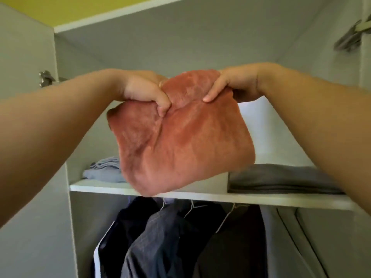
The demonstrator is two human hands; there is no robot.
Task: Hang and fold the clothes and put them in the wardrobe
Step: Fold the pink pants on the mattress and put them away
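**While 2 hands hold a folded pink towel, the wardrobe stands open**

Although my feed is wide and tilted upward, I can see the open wardrobe (180, 47) filling it, pale grey inside. Below its white shelf (261, 199), dark hung garments (160, 237) crowd together. In the air in front of the shelf I see the folded pink towel (180, 141), hanging from its top edge and partly covering the upright divider (218, 181) that splits the shelf into 2 compartments. A folded grey garment (281, 179) lies in the right compartment, and a smaller pale blue folded pile (104, 171) lies in the left one. The left hand (140, 87) grips the towel's top edge, thumb curled into the plush. The right hand (236, 81) pinches the same edge just beside it, thumb flat on the front. Thin wire hangers (192, 207) carry the hung garments, and 1 metal hinge (46, 78) shows on the left door.
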